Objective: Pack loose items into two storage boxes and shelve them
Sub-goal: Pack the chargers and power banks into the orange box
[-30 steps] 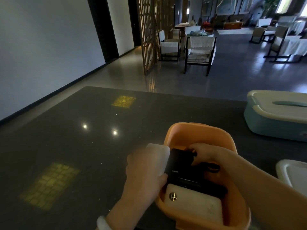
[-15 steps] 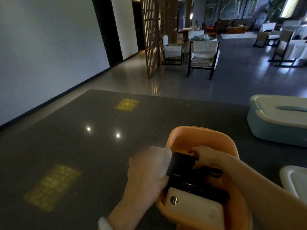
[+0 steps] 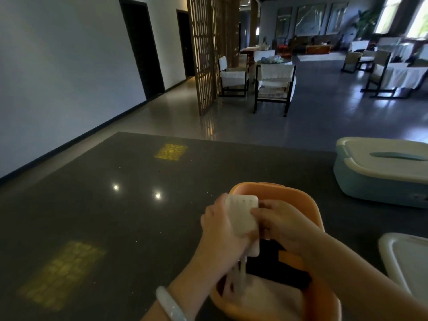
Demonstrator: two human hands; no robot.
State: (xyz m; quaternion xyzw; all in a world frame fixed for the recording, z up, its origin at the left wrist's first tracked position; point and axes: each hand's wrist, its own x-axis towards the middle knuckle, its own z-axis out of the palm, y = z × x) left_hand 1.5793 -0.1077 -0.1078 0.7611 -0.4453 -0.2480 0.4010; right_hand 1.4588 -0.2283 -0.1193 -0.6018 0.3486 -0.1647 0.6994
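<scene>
An open orange storage box (image 3: 310,205) stands on the dark stone table in front of me. Above its left side both hands hold a flat white block (image 3: 243,216) upright. My left hand (image 3: 222,230) grips it from the left and behind. From the right, my right hand (image 3: 278,221) pinches its edge with the fingertips. Inside the box lie a black device (image 3: 278,265) and a white rectangular item (image 3: 273,295), partly hidden by my arms. A teal storage box (image 3: 370,181) with a closed white lid sits at the right.
A loose white lid (image 3: 407,260) lies at the right edge of the table (image 3: 115,216). Beyond the table's far edge is open floor, a wooden lattice screen (image 3: 208,54) and several chairs (image 3: 275,86).
The white block has moved from the box's left rim to above the box and turned to face me. My right hand left the black device and now pinches the block.
</scene>
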